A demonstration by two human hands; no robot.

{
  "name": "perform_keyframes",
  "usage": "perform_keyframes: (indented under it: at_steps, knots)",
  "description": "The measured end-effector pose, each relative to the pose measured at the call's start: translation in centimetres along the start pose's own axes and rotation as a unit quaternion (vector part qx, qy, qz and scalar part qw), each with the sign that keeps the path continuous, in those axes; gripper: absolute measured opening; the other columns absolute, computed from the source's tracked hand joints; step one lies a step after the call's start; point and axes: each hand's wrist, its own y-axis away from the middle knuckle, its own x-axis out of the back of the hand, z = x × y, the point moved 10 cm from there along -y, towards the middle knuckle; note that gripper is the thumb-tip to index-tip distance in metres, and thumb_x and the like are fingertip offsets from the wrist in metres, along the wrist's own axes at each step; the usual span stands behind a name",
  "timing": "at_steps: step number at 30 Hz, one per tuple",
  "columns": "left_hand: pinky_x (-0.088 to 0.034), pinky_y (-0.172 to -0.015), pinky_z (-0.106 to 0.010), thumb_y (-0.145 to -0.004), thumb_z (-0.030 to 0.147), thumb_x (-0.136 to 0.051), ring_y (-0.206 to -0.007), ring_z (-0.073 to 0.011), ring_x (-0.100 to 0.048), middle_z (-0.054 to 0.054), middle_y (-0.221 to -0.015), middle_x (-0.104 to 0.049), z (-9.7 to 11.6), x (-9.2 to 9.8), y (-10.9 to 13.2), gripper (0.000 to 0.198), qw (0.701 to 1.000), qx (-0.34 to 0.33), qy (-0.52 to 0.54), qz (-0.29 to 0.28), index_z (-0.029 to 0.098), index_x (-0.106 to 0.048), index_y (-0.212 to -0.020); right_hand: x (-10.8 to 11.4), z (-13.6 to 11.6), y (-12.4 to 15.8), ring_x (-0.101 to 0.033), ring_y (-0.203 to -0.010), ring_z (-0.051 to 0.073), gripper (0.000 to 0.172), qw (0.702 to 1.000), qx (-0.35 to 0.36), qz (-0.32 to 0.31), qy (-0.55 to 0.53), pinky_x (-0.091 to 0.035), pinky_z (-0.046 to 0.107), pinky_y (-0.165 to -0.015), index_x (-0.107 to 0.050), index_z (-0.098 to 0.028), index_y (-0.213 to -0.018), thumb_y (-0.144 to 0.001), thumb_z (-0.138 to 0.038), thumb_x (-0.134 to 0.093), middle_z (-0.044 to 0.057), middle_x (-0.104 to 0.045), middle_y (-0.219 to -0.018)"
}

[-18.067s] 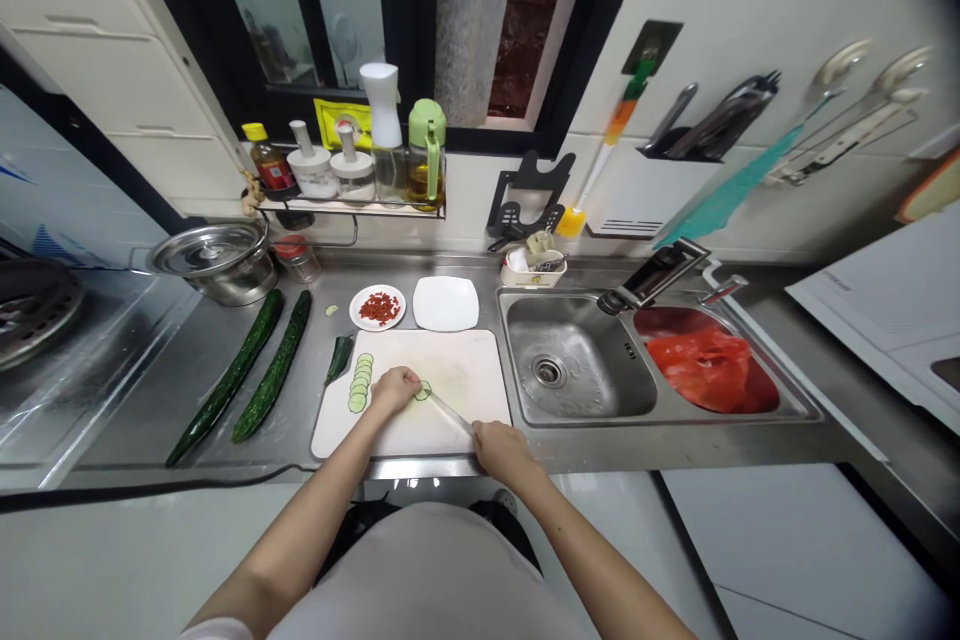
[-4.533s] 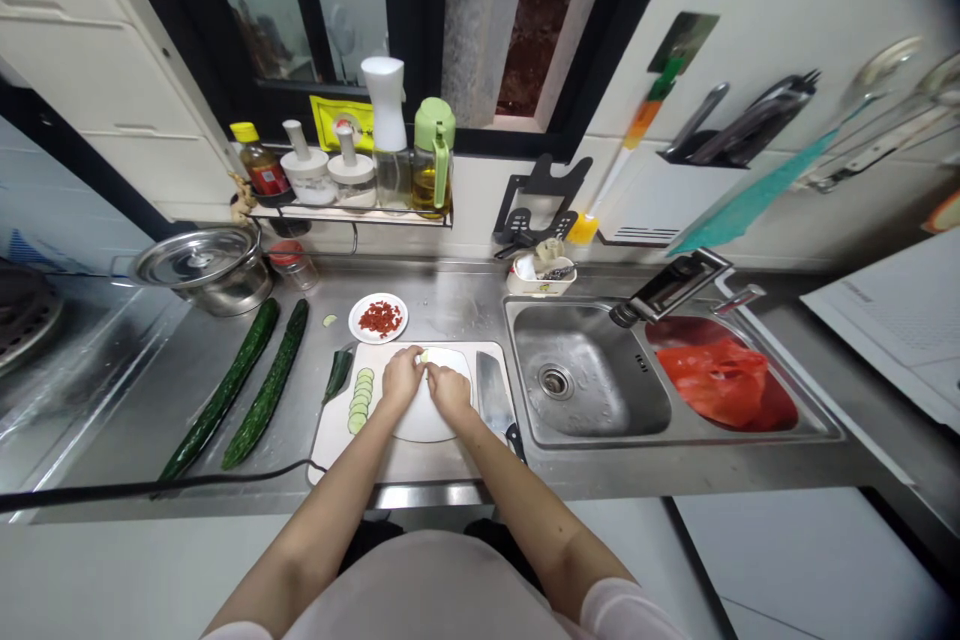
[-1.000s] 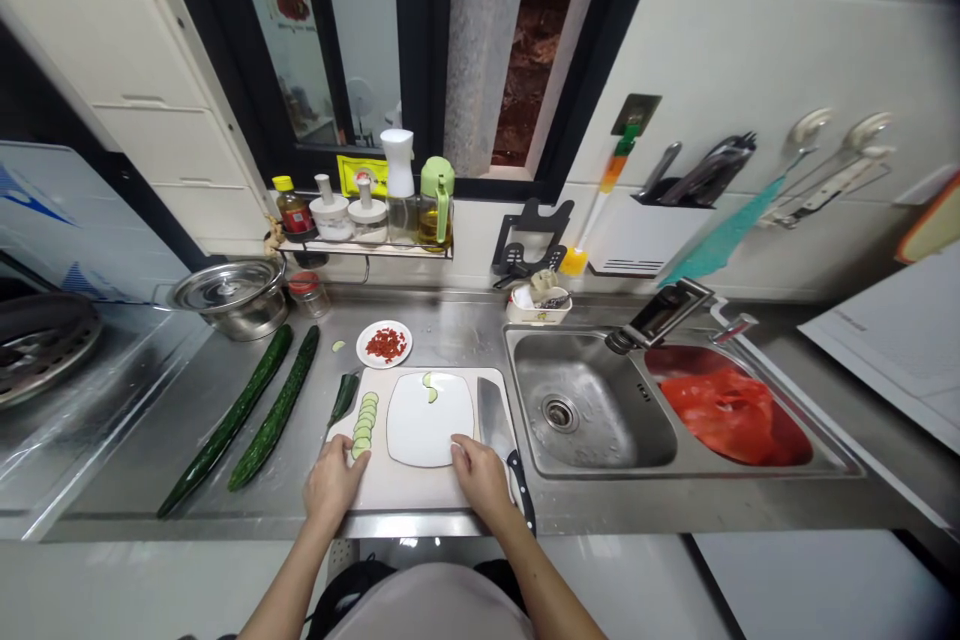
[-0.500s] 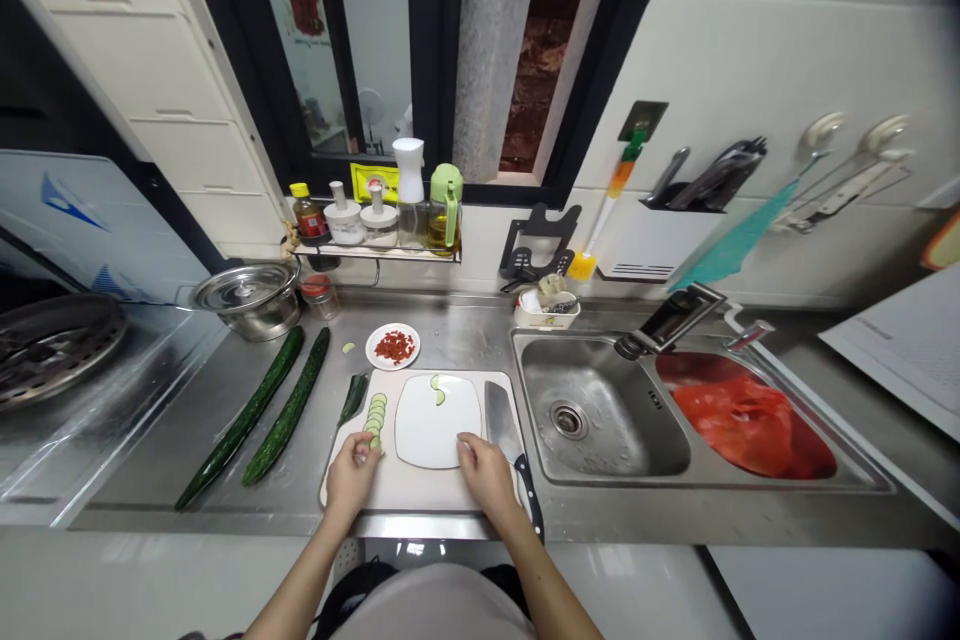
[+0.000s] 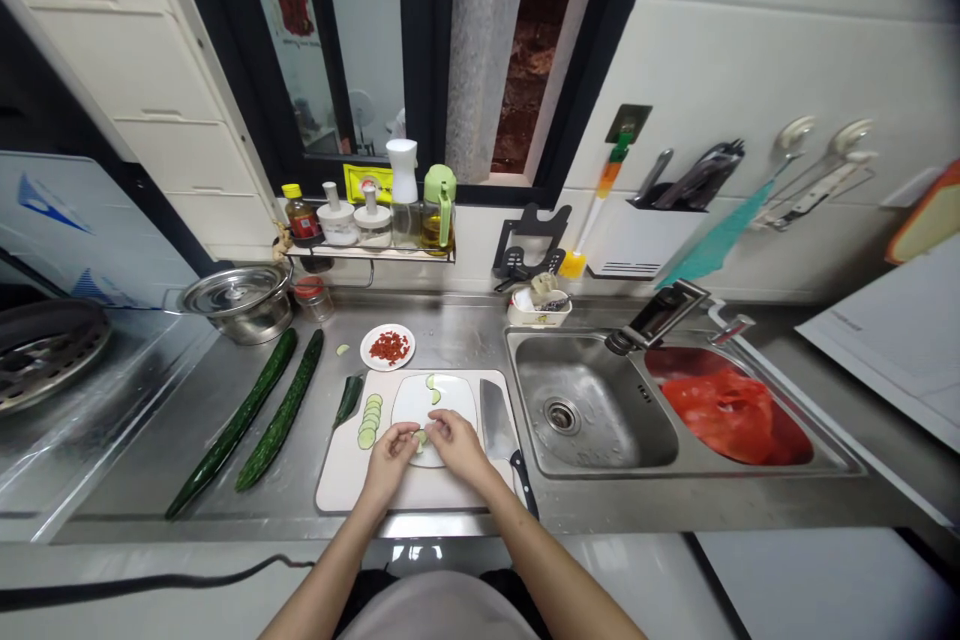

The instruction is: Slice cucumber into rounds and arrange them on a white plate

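My left hand point(image 5: 391, 450) and my right hand point(image 5: 451, 439) meet over the near edge of a white square plate point(image 5: 442, 398) that lies on the white cutting board point(image 5: 341, 480). Between their pinched fingertips is a cucumber slice point(image 5: 422, 436). Two more slices point(image 5: 432, 388) lie at the plate's far edge. A row of cucumber slices point(image 5: 368, 420) sits on the board left of the plate, beside a dark cucumber end point(image 5: 347, 399). A cleaver point(image 5: 496, 423) lies on the board's right edge.
Two whole cucumbers point(image 5: 259, 405) lie on the steel counter to the left. A small dish of chopped red chilli point(image 5: 388, 347) stands behind the board. The sink point(image 5: 585, 405) with a red basin point(image 5: 720, 405) is to the right. A steel pot point(image 5: 238, 297) and a condiment shelf point(image 5: 367, 225) are at the back.
Both hands moved from the board's near edge inward to the plate's near rim. My left hand brought a cucumber slice from the row, and both hands now pinch it.
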Motion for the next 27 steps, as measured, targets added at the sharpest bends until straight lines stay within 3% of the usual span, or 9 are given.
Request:
perform_keyframes:
  at_steps: [4,11,15,19,22,27]
  knots:
    - [-0.045,-0.068,-0.025,-0.068,0.044,-0.068,-0.066,-0.0119,-0.056,0.001,-0.071,-0.058,-0.4,-1.1,0.0,0.04,1.0,-0.005,0.007,-0.014,0.016,-0.061,-0.096,-1.3,0.5,-0.6,-0.057,-0.071,0.014,0.015,0.998,-0.004,-0.045,-0.032,-0.043,0.023,-0.066,-0.066,-0.017,-0.082,-0.08,-0.025,-0.053,0.002,-0.066,-0.076]
    - [-0.045,-0.067,-0.024,-0.069,0.043,-0.068,-0.066,-0.0115,-0.057,0.001,-0.071,-0.058,0.5,-1.5,-0.4,0.04,1.0,-0.02,0.008,-0.008,0.016,-0.06,-0.097,-2.1,1.3,-1.2,-0.058,-0.07,0.012,0.009,0.989,-0.015,-0.083,-0.12,-0.044,0.023,-0.069,-0.062,-0.017,-0.074,-0.076,-0.021,-0.054,0.0,-0.066,-0.074]
    - [-0.045,-0.066,-0.024,-0.068,0.047,-0.067,-0.064,-0.0112,-0.056,0.001,-0.071,-0.059,0.8,-1.5,-0.5,0.043,1.0,-0.023,-0.007,0.002,0.016,-0.06,-0.097,-1.4,1.1,-1.8,-0.056,-0.066,0.011,0.01,0.983,-0.023,-0.077,-0.163,-0.044,0.023,-0.066,-0.058,-0.017,-0.07,-0.075,-0.025,-0.058,-0.001,-0.063,-0.07]
    - [-0.044,-0.062,-0.022,-0.068,0.053,-0.066,-0.063,-0.011,-0.056,0.001,-0.07,-0.06,0.9,-0.3,-0.6,0.048,0.998,-0.005,-0.024,0.057,0.016,-0.06,-0.097,-0.1,0.0,-2.7,-0.055,-0.063,0.011,0.016,0.98,-0.008,-0.051,-0.191,-0.044,0.023,-0.063,-0.057,-0.017,-0.071,-0.077,-0.032,-0.058,-0.001,-0.062,-0.067]
    - [-0.037,-0.051,-0.019,-0.071,0.059,-0.062,-0.052,-0.0082,-0.05,0.002,-0.063,-0.058,0.6,-0.3,-0.8,0.051,0.997,0.05,0.001,0.051,0.014,-0.06,-0.095,1.5,-0.8,-3.1,-0.055,-0.064,0.011,0.017,0.983,0.013,-0.001,-0.185,-0.043,0.023,-0.064,-0.057,-0.017,-0.071,-0.078,-0.032,-0.056,-0.001,-0.062,-0.068]
    - [-0.02,-0.038,-0.015,-0.077,0.064,-0.053,-0.043,-0.0054,-0.045,0.0,-0.068,-0.062,-1.5,-2.8,-0.4,0.058,0.959,0.248,0.129,-0.033,0.016,-0.053,-0.11,2.0,-2.1,-3.0,-0.052,-0.065,0.011,0.017,0.99,0.053,-0.009,-0.131,-0.039,0.022,-0.064,-0.06,-0.017,-0.075,-0.08,-0.033,-0.055,-0.001,-0.062,-0.07]
